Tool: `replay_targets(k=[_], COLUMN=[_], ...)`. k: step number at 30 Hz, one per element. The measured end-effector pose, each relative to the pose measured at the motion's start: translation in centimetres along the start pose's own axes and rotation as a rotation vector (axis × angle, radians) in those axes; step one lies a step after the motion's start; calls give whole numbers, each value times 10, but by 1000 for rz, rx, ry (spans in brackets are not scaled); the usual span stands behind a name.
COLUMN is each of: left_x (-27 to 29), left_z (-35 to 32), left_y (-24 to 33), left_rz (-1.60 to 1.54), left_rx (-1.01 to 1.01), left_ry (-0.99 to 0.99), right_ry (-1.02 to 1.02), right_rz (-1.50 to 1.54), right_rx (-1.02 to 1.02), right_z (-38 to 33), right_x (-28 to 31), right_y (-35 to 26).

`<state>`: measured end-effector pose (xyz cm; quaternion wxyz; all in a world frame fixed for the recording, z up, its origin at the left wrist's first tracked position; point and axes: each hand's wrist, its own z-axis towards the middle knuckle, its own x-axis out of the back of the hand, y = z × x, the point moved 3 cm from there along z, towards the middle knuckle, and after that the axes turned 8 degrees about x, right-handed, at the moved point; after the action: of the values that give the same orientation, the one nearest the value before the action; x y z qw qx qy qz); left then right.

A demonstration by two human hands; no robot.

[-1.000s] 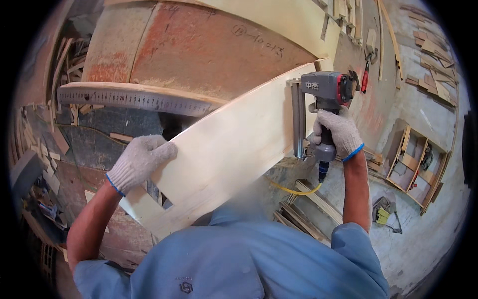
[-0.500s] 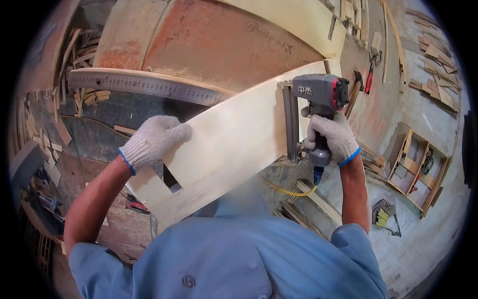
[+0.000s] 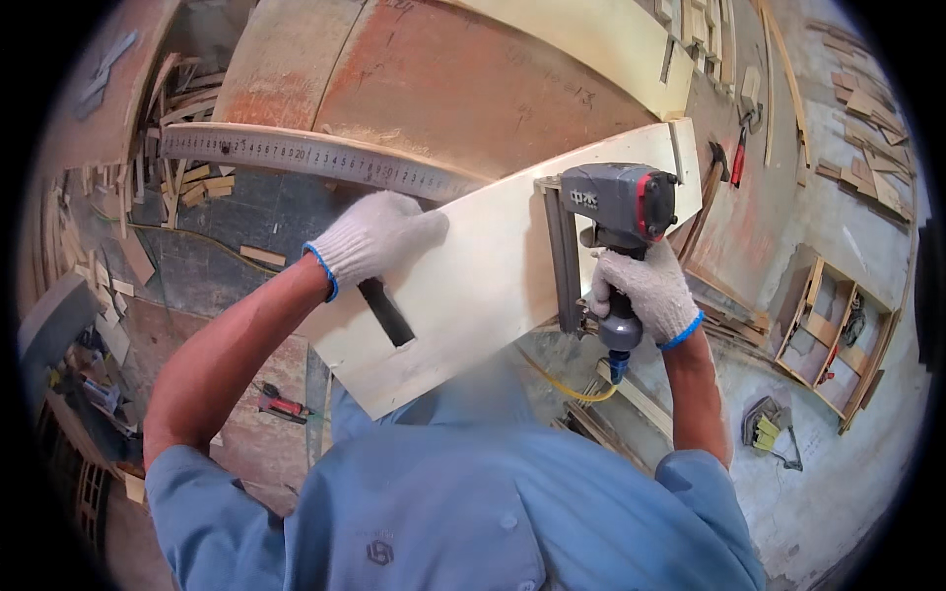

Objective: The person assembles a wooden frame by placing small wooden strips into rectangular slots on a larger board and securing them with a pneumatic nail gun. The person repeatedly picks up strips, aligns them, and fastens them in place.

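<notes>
My right hand [image 3: 650, 291], in a white knit glove with a blue cuff, is wrapped round the handle of a grey and black air nail gun [image 3: 616, 202]. The gun stands over the right part of a pale wooden board [image 3: 483, 261], its long dark magazine lying across the board; whether the nose touches the wood is hidden. My left hand [image 3: 379, 236], gloved alike, grips the board's far edge, left of the gun, with some fingers out of sight. Close to that hand a dark slot [image 3: 386, 312] is cut through the board, which slants down toward my body.
A long steel ruler [image 3: 305, 158] lies along a wooden strip beyond my left hand. The reddish workbench [image 3: 473, 89] carries another pale board [image 3: 581, 44], a hammer and red-handled pliers [image 3: 738, 158]. A yellow hose [image 3: 562, 389] trails below the gun. A divided wooden tray [image 3: 828, 340] stands at right.
My left hand has shifted right along the board's edge. The board's near-left end has turned and its slot shows more fully. The nail gun has moved slightly left and nearer.
</notes>
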<state>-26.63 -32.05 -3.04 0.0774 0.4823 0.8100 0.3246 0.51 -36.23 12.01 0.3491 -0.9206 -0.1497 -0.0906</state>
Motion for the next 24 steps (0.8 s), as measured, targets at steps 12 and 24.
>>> replay_targets(k=[12, 24], left_x=[-2, 41], left_z=[9, -55], left_y=[-7, -75], left_rz=[37, -170], left_rx=[-125, -81], left_ry=[2, -256], right_ry=[16, -13], right_rz=[-138, -25], right_rx=[-47, -80], right_z=[-15, -31], right_x=[-39, -64], right_y=[7, -4])
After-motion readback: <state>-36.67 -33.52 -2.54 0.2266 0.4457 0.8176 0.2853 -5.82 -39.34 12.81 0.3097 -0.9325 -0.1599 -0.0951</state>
